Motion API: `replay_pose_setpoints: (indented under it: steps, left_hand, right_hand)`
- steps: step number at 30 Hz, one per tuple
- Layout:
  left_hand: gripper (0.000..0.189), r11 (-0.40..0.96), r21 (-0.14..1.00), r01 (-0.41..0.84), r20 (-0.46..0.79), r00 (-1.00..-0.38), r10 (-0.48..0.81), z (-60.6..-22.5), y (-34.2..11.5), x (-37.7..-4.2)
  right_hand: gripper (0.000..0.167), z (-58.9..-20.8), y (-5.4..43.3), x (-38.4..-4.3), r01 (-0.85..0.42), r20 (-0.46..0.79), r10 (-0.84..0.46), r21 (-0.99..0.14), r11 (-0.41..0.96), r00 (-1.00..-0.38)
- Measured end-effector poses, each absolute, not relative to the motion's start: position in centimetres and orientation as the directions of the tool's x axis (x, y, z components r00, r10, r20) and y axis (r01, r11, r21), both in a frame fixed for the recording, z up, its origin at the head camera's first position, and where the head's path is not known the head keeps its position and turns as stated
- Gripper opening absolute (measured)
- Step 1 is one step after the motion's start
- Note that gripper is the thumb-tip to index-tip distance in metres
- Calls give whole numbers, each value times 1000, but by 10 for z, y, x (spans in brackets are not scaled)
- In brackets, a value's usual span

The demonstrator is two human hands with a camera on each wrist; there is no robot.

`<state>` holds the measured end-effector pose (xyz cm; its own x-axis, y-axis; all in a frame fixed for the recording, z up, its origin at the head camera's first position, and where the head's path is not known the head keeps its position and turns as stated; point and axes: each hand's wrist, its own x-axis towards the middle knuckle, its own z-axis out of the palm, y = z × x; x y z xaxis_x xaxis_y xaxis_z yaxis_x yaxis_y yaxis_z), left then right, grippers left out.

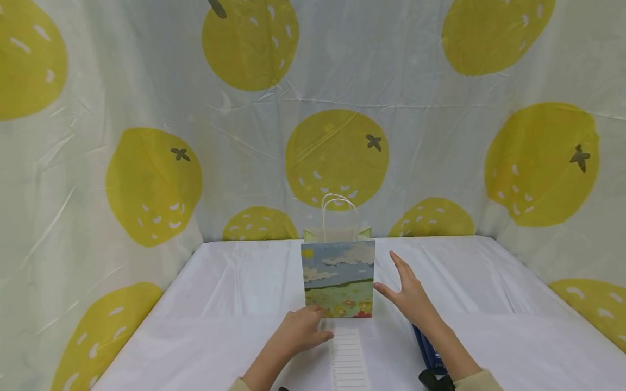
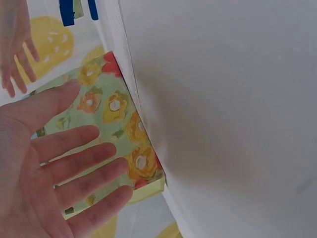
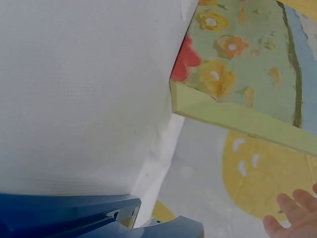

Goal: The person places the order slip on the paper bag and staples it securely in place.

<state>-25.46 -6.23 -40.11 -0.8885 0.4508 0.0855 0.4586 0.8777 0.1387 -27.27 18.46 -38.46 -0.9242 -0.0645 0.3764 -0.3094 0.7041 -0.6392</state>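
Note:
A paper gift bag [image 1: 338, 277] with a painted sky and flower meadow stands upright on the table, its white cord handles [image 1: 339, 203] raised. In front of its lower left corner is my left hand [image 1: 300, 328], fingers extended and holding nothing. The left wrist view shows that hand [image 2: 64, 163] spread before the flowered front; whether it touches the bag I cannot tell. My right hand [image 1: 411, 296] is beside the bag's right edge, thumb and fingers spread apart, thumb tip close to the edge. Only some of its fingertips [image 3: 292, 213] appear in the right wrist view.
A narrow lined paper [image 1: 348, 358] lies in front of the bag. Under my right forearm is a dark blue object [image 1: 427, 350], partly hidden; its blue edge [image 3: 64, 213] also shows in the right wrist view. White cloth covers the table [image 1: 244, 282], with a lemon-patterned curtain [image 1: 420, 146] around it.

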Motion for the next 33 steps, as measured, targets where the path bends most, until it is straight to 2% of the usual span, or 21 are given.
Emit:
replay_pose_setpoints:
  steps: [11, 20, 27, 33]
  left_hand:
    - [47, 865, 81, 496, 62, -868, 492, -402, -50, -256]
    - [48, 869, 64, 491, 2, -870, 492, -402, -42, -257]
    - [42, 857, -14, 516, 49, -855, 516, -406, -43, -259]
    - [44, 865, -3, 502, 42, -864, 502, -410, -42, -259]
  right_hand:
    - [83, -384, 182, -271, -325, 396, -65, -637, 699, -916]
    - [80, -385, 179, -273, -368, 467, -77, -573, 732, -881]
    - [71, -385, 176, -273, -395, 528, -89, -503, 769, -845]
    - [70, -383, 172, -271, -383, 520, -85, -499, 777, -850]
